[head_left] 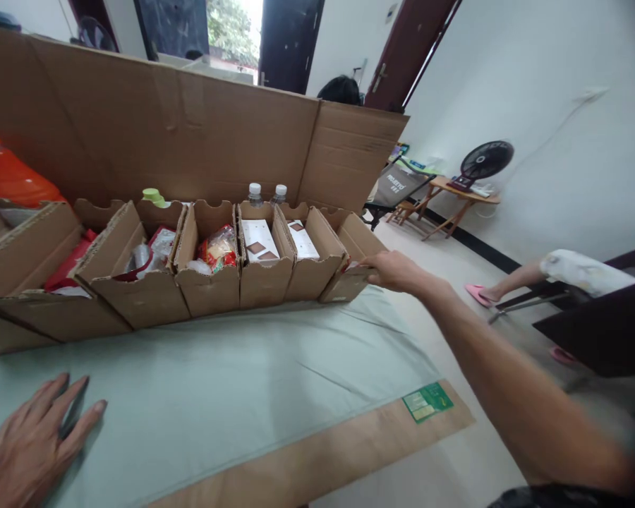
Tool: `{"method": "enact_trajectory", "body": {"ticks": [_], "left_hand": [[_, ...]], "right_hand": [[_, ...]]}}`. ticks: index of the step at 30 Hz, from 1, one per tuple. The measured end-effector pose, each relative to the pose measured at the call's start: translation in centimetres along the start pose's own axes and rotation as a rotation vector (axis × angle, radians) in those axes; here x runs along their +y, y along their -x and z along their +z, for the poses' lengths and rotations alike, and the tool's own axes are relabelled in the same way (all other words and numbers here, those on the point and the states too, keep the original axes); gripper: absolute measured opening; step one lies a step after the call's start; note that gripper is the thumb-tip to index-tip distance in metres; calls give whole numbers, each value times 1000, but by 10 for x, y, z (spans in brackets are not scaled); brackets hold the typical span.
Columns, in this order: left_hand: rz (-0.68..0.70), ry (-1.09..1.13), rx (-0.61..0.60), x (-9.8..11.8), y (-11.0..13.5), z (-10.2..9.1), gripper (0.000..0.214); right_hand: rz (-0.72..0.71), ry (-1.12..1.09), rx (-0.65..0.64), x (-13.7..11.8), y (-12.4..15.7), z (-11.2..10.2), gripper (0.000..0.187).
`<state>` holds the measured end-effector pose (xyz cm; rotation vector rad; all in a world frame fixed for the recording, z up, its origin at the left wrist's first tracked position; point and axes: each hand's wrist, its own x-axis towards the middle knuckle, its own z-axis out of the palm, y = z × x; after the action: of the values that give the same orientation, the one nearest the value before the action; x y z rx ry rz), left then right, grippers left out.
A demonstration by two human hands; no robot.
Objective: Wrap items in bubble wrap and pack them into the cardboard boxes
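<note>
My left hand (37,437) lies flat, fingers spread, on the pale green cloth (233,374) and holds nothing. My right hand (394,271) reaches out to the far right end of a row of cardboard boxes, its fingers closed on the front corner of the last cardboard box (343,286). That box's inside is mostly hidden. Left of it, two boxes contain white cartons (260,241) with brown squares printed on them. Another has a red and clear food packet (219,248). Further left, red packaging (74,264) shows in a wider box.
Behind the row stands a tall cardboard panel (190,134). Two white-capped bottles (255,194) and an orange bottle (15,173) rise by it. A fan (487,161) sits on a small wooden table (458,194). At right, a seated person's leg (513,281) shows.
</note>
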<state>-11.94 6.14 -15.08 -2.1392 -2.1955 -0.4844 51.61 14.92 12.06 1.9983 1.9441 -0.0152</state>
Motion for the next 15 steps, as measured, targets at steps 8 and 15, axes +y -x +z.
{"method": "enact_trajectory", "body": {"ticks": [8, 15], "left_hand": [[72, -18, -19, 12, -2, -12, 83], [62, 14, -25, 26, -1, -23, 82]], "right_hand": [[-44, -18, -80, -37, 46, -14, 17], [-216, -345, -167, -97, 63, -30, 22]]}}
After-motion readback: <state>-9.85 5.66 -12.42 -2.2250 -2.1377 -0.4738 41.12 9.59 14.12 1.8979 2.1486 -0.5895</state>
